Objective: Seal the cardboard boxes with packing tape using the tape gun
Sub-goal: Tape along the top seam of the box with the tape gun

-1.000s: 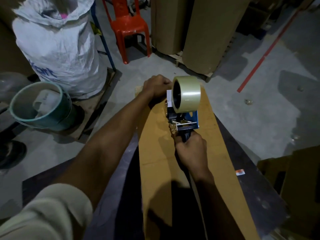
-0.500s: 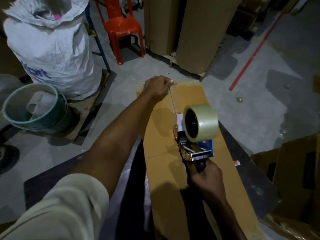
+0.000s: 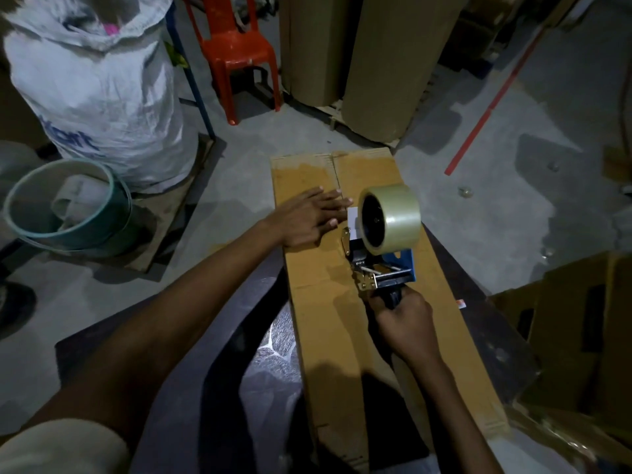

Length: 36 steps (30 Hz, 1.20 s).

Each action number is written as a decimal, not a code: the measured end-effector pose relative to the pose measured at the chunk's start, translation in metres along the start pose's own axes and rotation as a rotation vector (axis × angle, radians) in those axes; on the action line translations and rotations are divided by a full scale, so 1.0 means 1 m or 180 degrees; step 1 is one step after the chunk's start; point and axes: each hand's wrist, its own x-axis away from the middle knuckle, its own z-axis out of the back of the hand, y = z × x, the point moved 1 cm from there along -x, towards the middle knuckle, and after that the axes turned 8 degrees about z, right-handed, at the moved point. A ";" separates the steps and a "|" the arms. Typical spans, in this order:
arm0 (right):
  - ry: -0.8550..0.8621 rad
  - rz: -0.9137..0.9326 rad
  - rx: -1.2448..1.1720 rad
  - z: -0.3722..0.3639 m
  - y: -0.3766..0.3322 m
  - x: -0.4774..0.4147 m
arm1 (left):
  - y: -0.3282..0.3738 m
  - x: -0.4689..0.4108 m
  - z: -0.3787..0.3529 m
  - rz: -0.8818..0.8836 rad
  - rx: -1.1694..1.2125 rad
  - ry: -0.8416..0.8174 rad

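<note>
A long flat cardboard box point(image 3: 318, 319) lay on the dark counter point(image 3: 485, 323) at the centre of the frame, its seam running toward the top edge. The left hand point(image 3: 307, 218) rested flat on the box's upper part, fingers straight across the seam; its grip was open and held nothing. The right hand point(image 3: 405, 323) was wrapped round the handle of the tape gun point(image 3: 383, 271), its grip closed firmly on it. The gun stood on the box just right of the left hand, with a clear roll of tape point(image 3: 398, 217) mounted on top. A white sack point(image 3: 99, 97) and a green bucket point(image 3: 68, 206) stood on the floor point(image 3: 239, 159) at the upper left.
</note>
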 end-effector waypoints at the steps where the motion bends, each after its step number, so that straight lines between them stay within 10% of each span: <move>1: 0.0006 -0.0024 -0.0021 -0.001 0.000 -0.001 | -0.007 -0.005 0.005 0.0104 -0.0020 0.0028; 6: 0.0071 -0.0014 0.0012 -0.003 0.000 -0.001 | -0.016 -0.023 0.013 0.1084 -0.0005 0.0081; 16: -0.0072 0.0062 0.0217 0.001 -0.001 0.006 | 0.014 -0.016 0.004 0.1006 -0.0149 0.0120; 26: -0.0016 -0.0034 0.0444 0.021 0.034 0.092 | 0.026 -0.006 -0.001 0.0729 -0.0236 0.0123; 33: 0.0055 -0.0036 0.0318 0.017 0.033 0.093 | 0.082 0.044 -0.030 -0.0586 -0.0010 0.0113; 36: 0.0075 0.0042 0.0333 0.016 0.034 0.091 | 0.069 0.038 -0.018 -0.0192 0.0132 0.0028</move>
